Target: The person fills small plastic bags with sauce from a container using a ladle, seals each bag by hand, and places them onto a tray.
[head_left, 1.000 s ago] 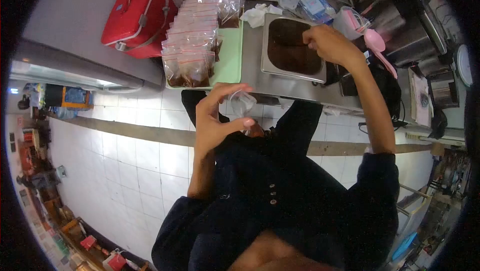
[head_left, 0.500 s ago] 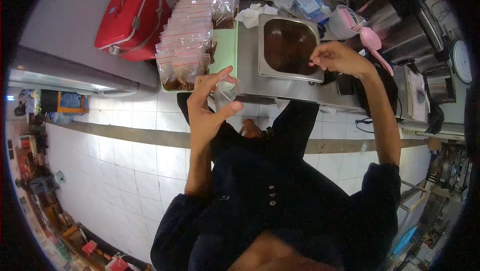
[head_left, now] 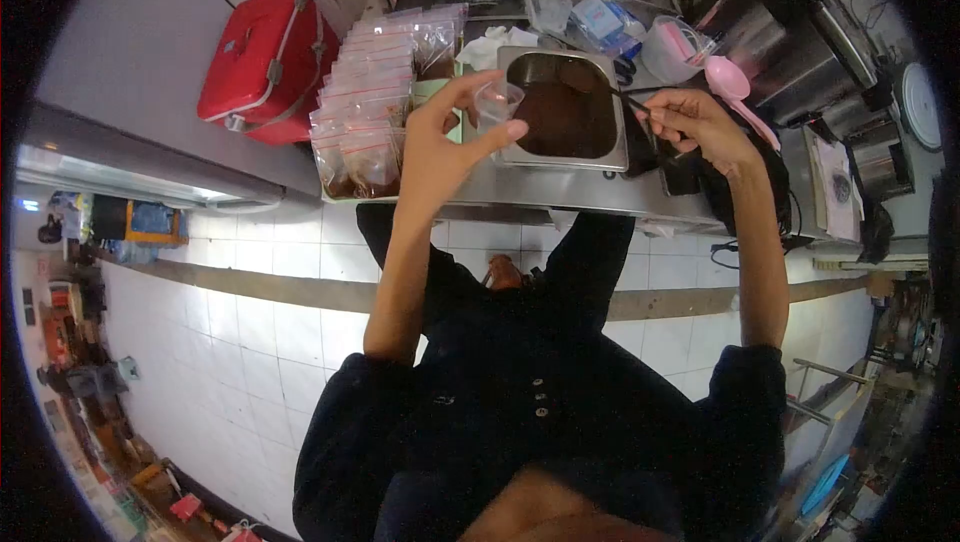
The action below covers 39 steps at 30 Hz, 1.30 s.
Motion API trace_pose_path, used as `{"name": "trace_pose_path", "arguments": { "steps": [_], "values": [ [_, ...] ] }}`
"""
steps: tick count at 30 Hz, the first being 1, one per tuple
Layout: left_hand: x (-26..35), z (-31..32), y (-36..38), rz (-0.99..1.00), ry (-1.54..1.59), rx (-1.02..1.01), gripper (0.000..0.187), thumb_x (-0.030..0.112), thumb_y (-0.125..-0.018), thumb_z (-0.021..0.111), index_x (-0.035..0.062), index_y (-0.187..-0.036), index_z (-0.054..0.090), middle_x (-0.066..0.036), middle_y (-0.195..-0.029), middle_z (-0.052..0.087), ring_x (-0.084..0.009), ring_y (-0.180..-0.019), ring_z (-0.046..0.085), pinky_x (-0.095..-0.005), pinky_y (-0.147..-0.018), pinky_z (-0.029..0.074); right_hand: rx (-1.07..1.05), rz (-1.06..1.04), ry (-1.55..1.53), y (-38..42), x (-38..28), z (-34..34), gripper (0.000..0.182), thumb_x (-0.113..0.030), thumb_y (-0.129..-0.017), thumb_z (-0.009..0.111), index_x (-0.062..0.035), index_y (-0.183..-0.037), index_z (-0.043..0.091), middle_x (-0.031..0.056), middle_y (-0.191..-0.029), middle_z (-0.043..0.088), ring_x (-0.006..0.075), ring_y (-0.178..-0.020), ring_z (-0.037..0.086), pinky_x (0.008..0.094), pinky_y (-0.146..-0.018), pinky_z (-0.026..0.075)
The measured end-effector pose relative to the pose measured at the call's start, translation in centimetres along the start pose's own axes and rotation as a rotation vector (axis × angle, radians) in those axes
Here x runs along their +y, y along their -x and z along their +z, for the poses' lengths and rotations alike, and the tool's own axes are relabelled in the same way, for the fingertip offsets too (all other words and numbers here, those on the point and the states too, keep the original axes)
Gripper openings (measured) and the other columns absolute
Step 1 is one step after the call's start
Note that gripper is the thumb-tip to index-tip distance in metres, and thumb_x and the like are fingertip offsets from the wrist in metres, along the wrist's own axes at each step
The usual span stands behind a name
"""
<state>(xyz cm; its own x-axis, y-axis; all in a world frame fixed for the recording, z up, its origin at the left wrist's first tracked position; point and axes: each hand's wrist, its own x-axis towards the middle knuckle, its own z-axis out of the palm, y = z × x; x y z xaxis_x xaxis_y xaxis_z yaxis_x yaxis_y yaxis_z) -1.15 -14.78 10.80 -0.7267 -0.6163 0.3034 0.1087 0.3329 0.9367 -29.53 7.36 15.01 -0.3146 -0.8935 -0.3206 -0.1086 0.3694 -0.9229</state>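
My left hand [head_left: 440, 147] is closed around a small clear plastic cup [head_left: 497, 104], thumb on one side and fingers on the other. The cup is held up beside the left rim of a rectangular steel pan [head_left: 612, 156]. Dark brown liquid [head_left: 565, 122] partly fills the pan. My right hand [head_left: 695, 127] grips the thin dark handle of a ladle [head_left: 628, 100] at the pan's right side. The ladle's bowl end lies over the far part of the pan, dark against the liquid, so its contents cannot be made out.
Zip bags [head_left: 370, 92] of brown contents stand in rows on a green tray [head_left: 428, 90] at left, beside a red cooler box [head_left: 265, 62]. A crumpled white cloth [head_left: 495, 46], a clear tub [head_left: 672, 54] and a pink ladle [head_left: 728, 80] lie behind and right.
My left hand has moved right and up with the cup, towards the pan. My right hand has opened out slightly to the right, and the ladle now shows above the liquid.
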Motion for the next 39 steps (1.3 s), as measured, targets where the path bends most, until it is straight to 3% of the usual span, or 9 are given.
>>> {"name": "trace_pose_path", "arguments": {
  "steps": [4,7,10,13,19,25,28,31,39],
  "values": [
    [0.4,1.4,-2.3,0.233,-0.388,0.020,0.062,0.033,-0.075,0.090,0.0034,-0.126,0.071,-0.008,-0.110,0.071,-0.0181,-0.099,0.062,-0.0329,-0.087,0.049,0.028,-0.049,-0.036,0.7,-1.5,-0.3,0.015,-0.017,-0.101,0.065,-0.0042,-0.106,0.071,-0.0053,-0.081,0.060,-0.0005,-0.062,0.045,0.0154,-0.049,0.027],
    [-0.7,2.4,-3.6,0.285,-0.440,-0.016,0.063,0.036,-0.075,0.091,0.0025,-0.125,0.072,-0.010,-0.104,0.072,-0.0184,-0.091,0.061,-0.0340,-0.083,0.050,0.051,-0.083,-0.022,0.9,-2.8,-1.2,0.014,-0.017,-0.101,0.065,-0.0047,-0.106,0.070,-0.0047,-0.081,0.060,-0.0002,-0.061,0.045,0.0155,-0.048,0.028],
    [-0.3,3.3,-4.3,0.092,-0.232,-0.088,0.062,0.035,-0.075,0.091,0.0028,-0.125,0.073,-0.008,-0.097,0.071,-0.0155,-0.082,0.059,-0.0322,-0.077,0.050,0.082,-0.179,0.035,1.3,-4.8,-1.8,0.014,-0.018,-0.101,0.065,-0.0057,-0.106,0.070,-0.0041,-0.081,0.060,0.0004,-0.059,0.044,0.0166,-0.047,0.030],
    [0.2,4.0,-5.2,0.047,-0.173,-0.118,0.062,0.030,-0.073,0.092,-0.0021,-0.122,0.072,-0.007,-0.098,0.074,-0.0096,-0.075,0.060,-0.0255,-0.069,0.048,0.057,-0.270,0.089,1.6,-6.5,-1.9,0.015,-0.019,-0.101,0.066,-0.0050,-0.106,0.070,-0.0039,-0.080,0.060,0.0006,-0.058,0.044,0.0175,-0.048,0.032],
    [1.4,5.1,-5.6,-0.016,0.121,-0.126,0.055,0.025,-0.075,0.092,-0.0001,-0.120,0.072,-0.001,-0.097,0.073,-0.0064,-0.070,0.054,-0.0233,-0.067,0.046,0.038,-0.248,0.086,1.6,-7.3,-0.7,0.017,-0.019,-0.100,0.067,-0.0048,-0.107,0.071,-0.0038,-0.082,0.061,0.0017,-0.059,0.045,0.0192,-0.052,0.034],
    [-0.2,5.3,-6.1,0.084,0.189,-0.151,0.048,0.023,-0.075,0.092,0.0019,-0.113,0.072,0.000,-0.095,0.072,-0.0046,-0.073,0.054,-0.0211,-0.065,0.043,0.046,-0.297,0.134,1.6,-6.7,-0.5,0.019,-0.020,-0.101,0.066,-0.0057,-0.113,0.071,-0.0033,-0.087,0.064,0.0022,-0.068,0.048,0.0175,-0.053,0.035],
    [0.4,5.0,-6.0,0.039,0.155,-0.206,0.046,0.012,-0.080,0.090,-0.0019,-0.117,0.068,-0.005,-0.105,0.072,-0.0109,-0.092,0.065,-0.0263,-0.084,0.052,0.005,-0.303,0.103,1.5,-6.2,-0.8,0.019,-0.019,-0.101,0.066,-0.0050,-0.114,0.070,-0.0028,-0.088,0.065,0.0022,-0.071,0.049,0.0176,-0.054,0.036],
    [0.3,5.5,-5.8,0.084,0.210,-0.138,0.045,0.024,-0.076,0.092,0.0026,-0.110,0.073,0.000,-0.095,0.071,-0.0044,-0.076,0.056,-0.0209,-0.065,0.043,0.003,-0.270,0.089,1.4,-6.1,-1.1,0.019,-0.018,-0.101,0.066,-0.0049,-0.114,0.070,-0.0030,-0.088,0.065,0.0027,-0.072,0.050,0.0181,-0.056,0.037],
    [0.2,5.8,-6.0,0.078,0.327,-0.209,0.051,0.018,-0.076,0.093,0.0000,-0.118,0.070,-0.004,-0.103,0.074,-0.0072,-0.085,0.062,-0.0231,-0.074,0.049,0.095,-0.263,0.190,2.4,-6.9,0.3,0.017,-0.019,-0.097,0.072,-0.0062,-0.108,0.073,-0.0045,-0.085,0.064,0.0042,-0.074,0.054,0.0210,-0.065,0.042]
  ]
}}
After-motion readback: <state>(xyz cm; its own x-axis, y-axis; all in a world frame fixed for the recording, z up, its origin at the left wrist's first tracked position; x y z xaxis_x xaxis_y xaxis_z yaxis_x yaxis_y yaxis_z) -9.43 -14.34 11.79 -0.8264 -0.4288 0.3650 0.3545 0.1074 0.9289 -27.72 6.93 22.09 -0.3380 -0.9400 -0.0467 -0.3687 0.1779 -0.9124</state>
